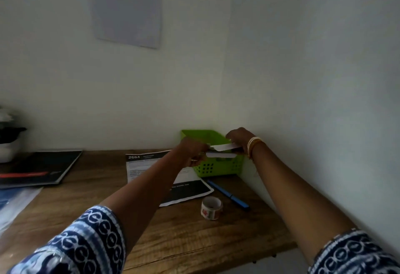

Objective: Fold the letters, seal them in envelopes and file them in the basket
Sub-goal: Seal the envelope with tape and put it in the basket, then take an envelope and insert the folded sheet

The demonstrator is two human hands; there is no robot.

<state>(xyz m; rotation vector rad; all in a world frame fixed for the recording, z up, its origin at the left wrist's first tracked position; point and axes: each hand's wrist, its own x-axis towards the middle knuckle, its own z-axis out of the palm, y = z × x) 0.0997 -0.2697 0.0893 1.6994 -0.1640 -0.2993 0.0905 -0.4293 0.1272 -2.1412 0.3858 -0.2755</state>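
A green plastic basket (218, 168) stands in the far right corner of the wooden desk (173, 237), against the wall. Both my arms reach out over it. My left hand (190, 151) grips the left end of a white envelope (223, 147) held above the basket. My right hand (239, 138) holds the envelope's right end from above. A second white envelope (220, 155) lies just below it inside the basket. A printed letter sheet (140, 165) with a black header lies flat on the desk, partly under my left forearm.
A roll of tape (211, 207) and a blue pen (229, 194) lie on the desk in front of the basket. A dark notebook (39, 168) sits at the left, with a plastic sleeve (15, 202) nearer. A paper (127, 7) hangs on the wall.
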